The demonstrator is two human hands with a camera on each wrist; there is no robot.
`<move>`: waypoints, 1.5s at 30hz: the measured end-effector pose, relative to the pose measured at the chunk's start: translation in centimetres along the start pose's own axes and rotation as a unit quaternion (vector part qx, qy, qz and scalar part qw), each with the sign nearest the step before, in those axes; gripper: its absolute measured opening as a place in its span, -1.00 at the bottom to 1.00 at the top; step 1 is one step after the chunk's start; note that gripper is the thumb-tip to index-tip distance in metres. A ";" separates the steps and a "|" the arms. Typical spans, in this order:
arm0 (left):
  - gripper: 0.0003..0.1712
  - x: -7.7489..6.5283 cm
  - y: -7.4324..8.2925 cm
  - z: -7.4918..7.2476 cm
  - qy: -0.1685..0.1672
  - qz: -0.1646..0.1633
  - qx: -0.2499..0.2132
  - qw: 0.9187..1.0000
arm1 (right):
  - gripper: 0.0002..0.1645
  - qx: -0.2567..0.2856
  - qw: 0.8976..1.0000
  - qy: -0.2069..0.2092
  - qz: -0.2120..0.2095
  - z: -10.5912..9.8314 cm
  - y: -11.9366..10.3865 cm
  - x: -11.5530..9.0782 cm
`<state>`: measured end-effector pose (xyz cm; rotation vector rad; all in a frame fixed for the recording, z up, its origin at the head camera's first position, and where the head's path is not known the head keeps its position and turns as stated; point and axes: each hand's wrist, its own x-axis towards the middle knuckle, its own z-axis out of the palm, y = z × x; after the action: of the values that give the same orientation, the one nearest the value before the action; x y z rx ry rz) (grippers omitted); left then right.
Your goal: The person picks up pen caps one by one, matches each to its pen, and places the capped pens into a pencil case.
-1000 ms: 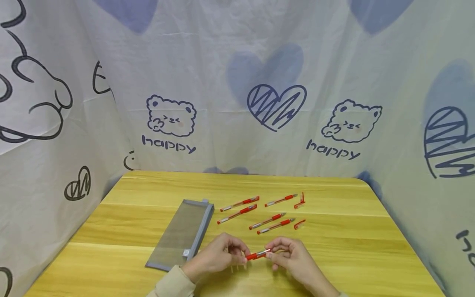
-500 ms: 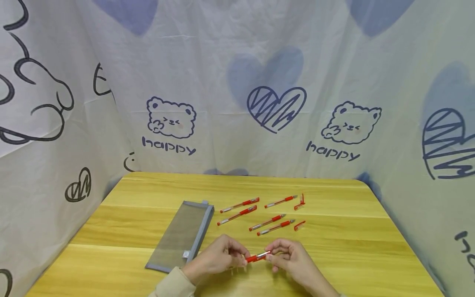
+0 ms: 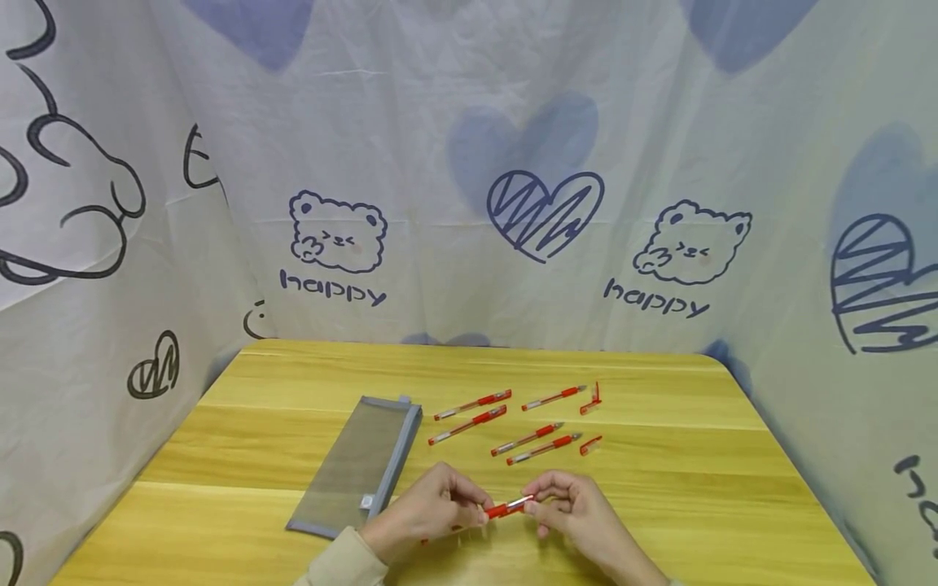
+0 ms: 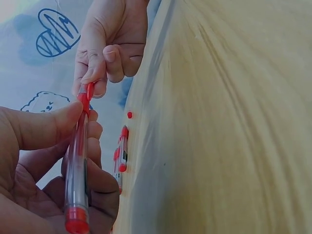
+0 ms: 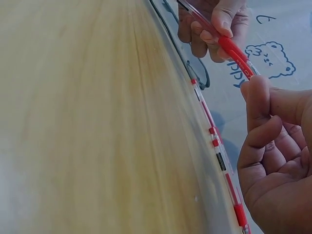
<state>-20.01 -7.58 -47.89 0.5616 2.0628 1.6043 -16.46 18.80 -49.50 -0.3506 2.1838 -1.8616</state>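
Between both hands is a red gel pen (image 3: pixel 497 511) with a clear barrel. My left hand (image 3: pixel 440 505) pinches it near the red rubber grip (image 5: pixel 234 53), thumb on top. In the left wrist view its red end plug (image 4: pixel 76 220) points toward the camera. My right hand (image 3: pixel 579 509) pinches the tip end, thumb against forefinger; a red cap clip (image 4: pixel 90 91) shows at those fingertips, which hide much of the cap. Beyond the hands, two uncapped red pens (image 3: pixel 544 449) lie side by side, with a loose red cap (image 3: pixel 590 444) to their right.
A grey mesh zip pouch (image 3: pixel 352 464) lies left of the pens, close to the left forearm. Two capped pens (image 3: pixel 469 425) rest beside it. Farther back are another uncapped pen (image 3: pixel 553 398) and more cap pieces (image 3: pixel 590 400). A printed curtain (image 3: pixel 440 268) stands behind the wooden table (image 3: pixel 696 488).
Both hands stay almost still with the pen between them. A bit of red at the pen's rear end now shows below the left hand. The pens on the table have not moved.
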 end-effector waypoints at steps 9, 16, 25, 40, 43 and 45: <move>-0.84 0.1 -0.1 0.3 0.010 -0.016 -0.040 0.999 | -0.68 -0.004 1.000 -0.001 -0.009 -0.1 -0.1 0.0; -0.82 0.1 -0.3 0.2 0.001 -0.028 -0.052 0.998 | -0.62 0.006 1.000 -0.002 -0.001 -0.1 -0.1 -0.1; -0.81 -0.1 -0.1 0.1 -0.029 -0.055 -0.074 0.995 | -0.57 0.005 1.000 -0.005 -0.001 -0.4 -0.1 -0.1; -0.79 0.6 0.4 -0.5 -0.074 -0.062 -0.061 0.994 | -0.49 0.016 1.000 -0.001 0.001 -0.7 0.1 0.1; -0.77 0.7 0.5 -0.7 -0.083 -0.062 -0.061 0.993 | -0.48 0.019 1.000 -0.007 -0.005 -0.7 0.1 0.1; -0.77 0.7 0.5 -0.8 -0.086 -0.062 -0.059 0.993 | -0.47 0.020 1.000 -0.011 -0.005 -0.7 0.1 0.1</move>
<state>-21.04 -7.66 -47.29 0.5007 1.8280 1.5378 -16.77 19.42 -49.46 -0.3736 2.1306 -1.8944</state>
